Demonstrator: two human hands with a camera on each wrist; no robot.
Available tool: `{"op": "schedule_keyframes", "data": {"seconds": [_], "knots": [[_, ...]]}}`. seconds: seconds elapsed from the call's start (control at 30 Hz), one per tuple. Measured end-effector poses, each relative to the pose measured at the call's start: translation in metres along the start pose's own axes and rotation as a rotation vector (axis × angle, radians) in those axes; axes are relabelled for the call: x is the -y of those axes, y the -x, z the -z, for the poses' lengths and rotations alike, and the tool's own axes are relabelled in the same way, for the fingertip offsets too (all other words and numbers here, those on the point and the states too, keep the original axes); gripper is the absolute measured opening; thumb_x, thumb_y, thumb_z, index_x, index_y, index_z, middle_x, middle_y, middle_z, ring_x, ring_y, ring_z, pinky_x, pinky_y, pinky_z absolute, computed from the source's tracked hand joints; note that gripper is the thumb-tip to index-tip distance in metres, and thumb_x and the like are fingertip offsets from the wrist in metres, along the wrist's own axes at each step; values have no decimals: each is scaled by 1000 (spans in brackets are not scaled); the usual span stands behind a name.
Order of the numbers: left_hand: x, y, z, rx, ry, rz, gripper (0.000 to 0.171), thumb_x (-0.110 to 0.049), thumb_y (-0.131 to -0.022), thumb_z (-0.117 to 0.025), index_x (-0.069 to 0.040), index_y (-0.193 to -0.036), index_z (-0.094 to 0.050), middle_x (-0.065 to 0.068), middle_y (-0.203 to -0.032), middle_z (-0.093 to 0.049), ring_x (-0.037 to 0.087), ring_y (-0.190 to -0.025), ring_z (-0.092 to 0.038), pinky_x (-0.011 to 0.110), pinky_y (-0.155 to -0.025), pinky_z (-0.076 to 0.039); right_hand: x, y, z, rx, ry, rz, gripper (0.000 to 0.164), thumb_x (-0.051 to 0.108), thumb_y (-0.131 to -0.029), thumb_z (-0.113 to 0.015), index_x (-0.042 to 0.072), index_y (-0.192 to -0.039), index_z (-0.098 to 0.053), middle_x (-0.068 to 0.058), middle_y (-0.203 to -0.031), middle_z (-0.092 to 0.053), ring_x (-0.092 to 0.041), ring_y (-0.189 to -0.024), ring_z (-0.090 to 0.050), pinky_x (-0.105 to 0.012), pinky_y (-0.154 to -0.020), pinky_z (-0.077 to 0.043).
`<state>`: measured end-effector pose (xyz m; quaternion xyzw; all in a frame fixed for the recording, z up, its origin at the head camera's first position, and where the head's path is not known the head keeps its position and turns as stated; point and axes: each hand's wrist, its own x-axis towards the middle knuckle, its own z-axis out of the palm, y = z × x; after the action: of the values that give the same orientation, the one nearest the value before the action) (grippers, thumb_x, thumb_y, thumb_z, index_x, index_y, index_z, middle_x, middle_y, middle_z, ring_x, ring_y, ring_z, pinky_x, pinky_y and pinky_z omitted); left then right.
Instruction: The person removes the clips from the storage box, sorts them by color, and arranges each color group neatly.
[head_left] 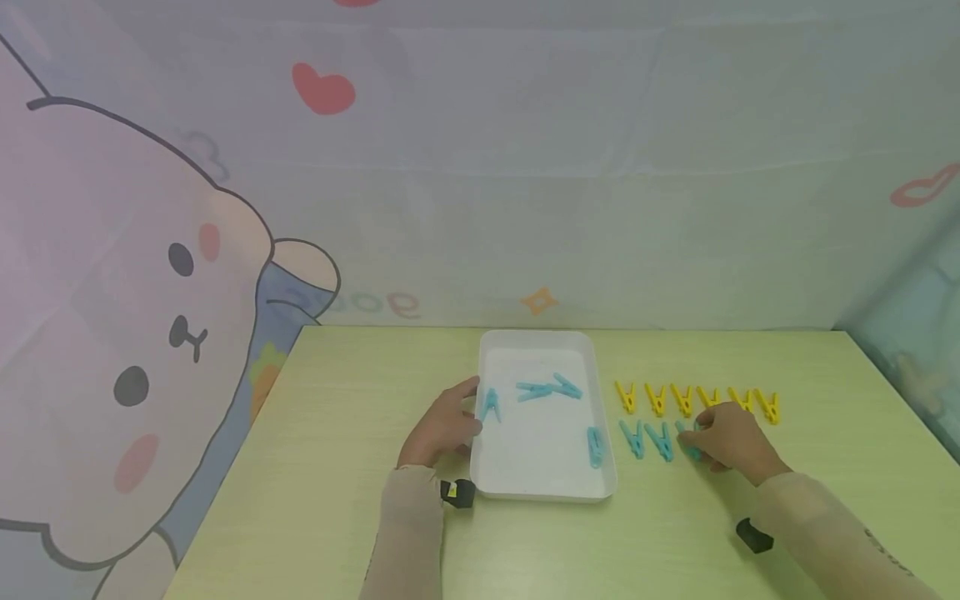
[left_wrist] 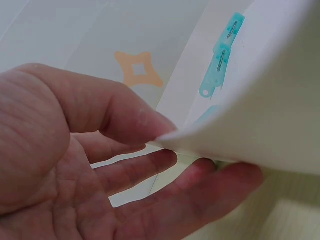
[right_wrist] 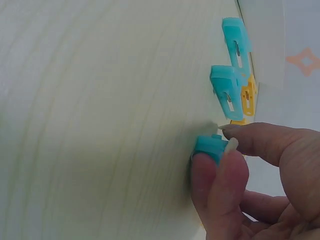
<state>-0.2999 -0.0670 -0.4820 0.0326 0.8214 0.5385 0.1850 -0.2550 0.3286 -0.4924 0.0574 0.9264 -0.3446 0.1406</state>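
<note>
While the left grip [head_left: 442, 423] holds the white rectangular plastic tray [head_left: 542, 486], the right grip [head_left: 737, 438], pinching a turquoise plastic clothespin [right_wrist: 210, 146], should align it gently.

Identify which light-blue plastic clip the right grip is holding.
The light-blue plastic clip third from the white rectangular tray in the nearer row: the right grip pinches it, while the row's other two lie untouched.
</note>
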Motion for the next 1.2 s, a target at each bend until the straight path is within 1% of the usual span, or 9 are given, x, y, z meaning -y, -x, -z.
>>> {"op": "schedule_keyframes", "data": {"seconds": [0.07, 0.13, 0.23, 0.33, 0.47, 0.6, 0.77, 0.83, 1.2], "knots": [[-1, 0, 0, 0, 1, 0, 78, 8, -72, -50, -13, -144, -27, 6, -142, -34, 26, -93, -56, 37, -60, -51, 0, -1, 0, -3, -3, 1, 31, 24, -81, -66, -5, -88, -58, -14, -73, -59, -18, -55, -58, -32, -55, -49], [-1, 1, 0, 5, 10, -1, 78, 9, -72, -49, -13, -144, -26, 6, -142, -34, 27, -93, -56, 38, -59, -51, 0, -1, -1, 1, -4, -2, 35, 26, -80, -66, -5, -93, -58, -11, -73, -58, -18, -55, -58, -32, -55, -49], [-1, 2, -1, 10, 19, -11, 78, 9, -72, -49, -12, -144, -26, 7, -142, -33, 29, -93, -56, 39, -58, -51, 0, 1, 2, -4, -7, -3, 63, 32, -79, -67, -13, -118, -46, -13, -85, -60, -17, -58, -60, -32, -55, -50], [-1, 2, -1, 6, 14, -14, 78, 9, -72, -49, -12, -144, -26, 7, -142, -33, 28, -93, -56, 38, -59, -51, 2, 2, 6, -5, 1, -16, 77, 36, -78, -67, -15, -126, -35, -14, -87, -61, -17, -59, -60, -32, -55, -50], [1, 1, 0, 0, -1, -9, 78, 8, -72, -50, -13, -143, -27, 6, -141, -34, 26, -94, -55, 37, -61, -50, 5, 4, 15, -11, -36, 17, 76, 34, -81, -65, -16, -127, -32, -21, -94, -58, -19, -65, -60, -33, -57, -50], [3, -1, 0, -1, -4, -11, 79, 8, -71, -50, -14, -144, -27, 6, -141, -34, 25, -96, -55, 36, -62, -50, 14, 4, 23, -60, -61, 82, 71, 29, -83, -63, -14, -130, -31, -30, -107, -49, -26, -73, -61, -35, -60, -51], [3, -1, 0, 1, 5, -9, 80, 8, -71, -50, -14, -144, -26, 5, -141, -35, 24, -95, -55, 36, -62, -49, 30, 4, 26, -181, 29, 187, 66, 36, -84, -60, -6, -130, -37, -26, -111, -52, -35, -94, -55, -43, -71, -47], [2, 0, 0, -1, 0, -12, 79, 8, -71, -50, -14, -144, -26, 5, -141, -35, 24, -95, -55, 35, -62, -49, 38, 5, 25, -209, 34, 214, 64, 37, -85, -59, -3, -130, -39, -24, -114, -52, -37, -101, -51, -46, -75, -45], [1, 1, 0, -11, -23, -8, 78, 6, -72, -51, -15, -143, -28, 4, -141, -35, 24, -92, -55, 35, -63, -49, 74, -6, 11, -176, -34, 300, 51, 27, -85, -62, -1, -125, -48, -18, -116, -53, -32, -101, -54, -40, -75, -48]]}}
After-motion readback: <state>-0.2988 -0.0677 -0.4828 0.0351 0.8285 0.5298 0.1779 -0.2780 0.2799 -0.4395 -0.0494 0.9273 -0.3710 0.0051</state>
